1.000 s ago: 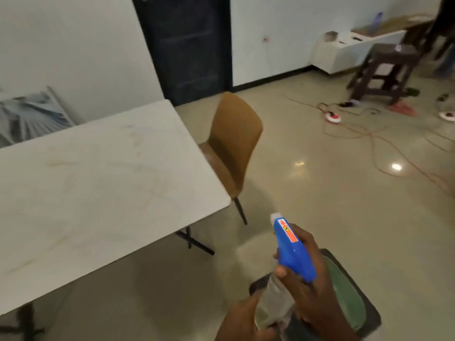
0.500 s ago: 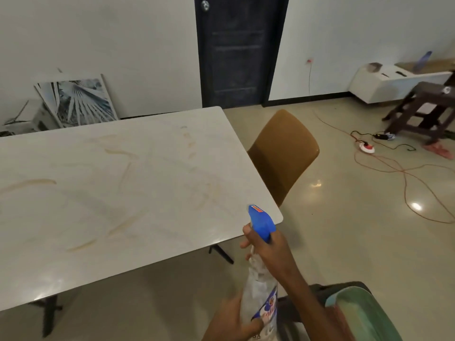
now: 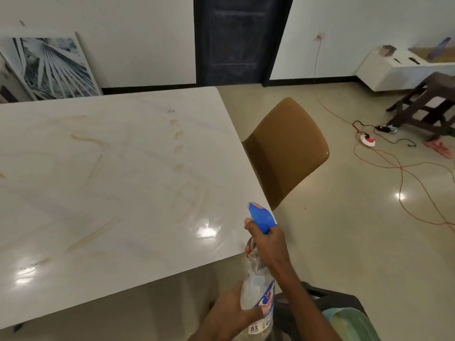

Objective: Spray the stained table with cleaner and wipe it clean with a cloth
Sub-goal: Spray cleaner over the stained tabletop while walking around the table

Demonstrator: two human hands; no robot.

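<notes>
A white table (image 3: 73, 193) fills the left of the view, marked with brownish streaks and spots (image 3: 178, 134). Near its front right corner I hold a clear spray bottle (image 3: 257, 286) with a blue trigger head (image 3: 261, 216) pointing toward the table. My right hand (image 3: 267, 244) grips the bottle's neck below the trigger head. My left hand (image 3: 231, 313) grips the bottle's lower body. A green cloth (image 3: 349, 323) lies on a dark stool at the bottom right.
A brown chair (image 3: 288, 148) stands at the table's right side. Orange and black cables (image 3: 394, 166) trail over the floor to the right, near a dark wooden stool (image 3: 426, 104). A framed picture (image 3: 49, 67) leans on the far wall beside a dark door (image 3: 238, 38).
The view has swung left and closer to the table. Both hands have raised the bottle up to the table's front right corner, its nozzle now over the tabletop edge.
</notes>
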